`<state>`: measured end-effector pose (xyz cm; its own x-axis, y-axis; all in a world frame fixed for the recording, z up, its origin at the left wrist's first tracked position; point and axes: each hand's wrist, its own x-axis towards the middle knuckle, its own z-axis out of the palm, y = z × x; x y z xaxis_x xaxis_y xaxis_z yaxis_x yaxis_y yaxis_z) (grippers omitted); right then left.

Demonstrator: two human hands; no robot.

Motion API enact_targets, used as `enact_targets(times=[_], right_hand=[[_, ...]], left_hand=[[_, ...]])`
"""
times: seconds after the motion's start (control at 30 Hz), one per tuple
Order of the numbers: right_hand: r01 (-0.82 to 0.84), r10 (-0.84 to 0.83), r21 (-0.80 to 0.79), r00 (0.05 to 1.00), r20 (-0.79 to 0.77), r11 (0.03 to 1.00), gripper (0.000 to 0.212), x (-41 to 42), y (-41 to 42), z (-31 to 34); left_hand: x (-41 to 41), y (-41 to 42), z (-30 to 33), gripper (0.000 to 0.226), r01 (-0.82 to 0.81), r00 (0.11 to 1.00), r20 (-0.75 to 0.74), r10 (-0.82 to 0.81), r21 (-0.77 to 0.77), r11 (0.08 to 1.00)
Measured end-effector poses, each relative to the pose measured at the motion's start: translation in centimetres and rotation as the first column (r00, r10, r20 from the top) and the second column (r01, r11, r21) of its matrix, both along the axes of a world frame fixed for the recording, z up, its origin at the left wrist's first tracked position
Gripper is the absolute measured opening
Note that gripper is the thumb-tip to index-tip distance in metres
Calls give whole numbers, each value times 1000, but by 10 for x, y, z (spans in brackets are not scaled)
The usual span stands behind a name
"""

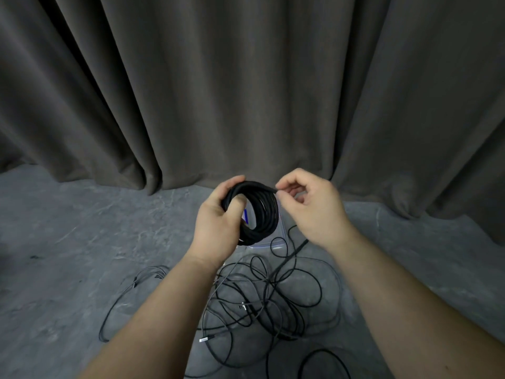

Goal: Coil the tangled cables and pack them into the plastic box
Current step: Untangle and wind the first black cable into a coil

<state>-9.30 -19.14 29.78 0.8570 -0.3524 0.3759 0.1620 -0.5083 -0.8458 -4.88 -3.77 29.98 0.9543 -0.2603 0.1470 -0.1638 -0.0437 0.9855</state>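
Head view. Left hand [218, 228] grips a black coil [254, 213] of cable, fingers curled through its opening, holding it upright in the air with the ring's open face turned roughly toward the camera. Right hand [311, 206] pinches the cable's free end between thumb and forefinger, touching the coil's upper right rim; its other fingers are loosely curled. Directly behind and below the coil, on the grey floor [82, 242], lies the clear plastic box [278, 239], mostly hidden; only its near right corner shows. The coil thus hangs just above the box, with the left hand nearer to it. Tangled cables [270, 302] lie loose on the floor nearer the person, between the forearms. Judged next step: tuck the end, then lower the coil flat into the box.
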Motion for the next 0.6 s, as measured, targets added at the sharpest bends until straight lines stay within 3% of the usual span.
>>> enact_targets(times=[0.27,0.43,0.6], right_hand=[[112,-116,45,988,106,993,21,6,6,-1],[195,-187,-25,966,181,981,14,6,5,2],[228,-228,18,964,139,974,14,6,8,0]], left_hand=[[-5,2,8,36,90,996,5,-90,-63,994],[-5,2,8,43,76,997,17,-75,-56,996],[-9,-1,7,44,110,993,56,-108,-43,993]])
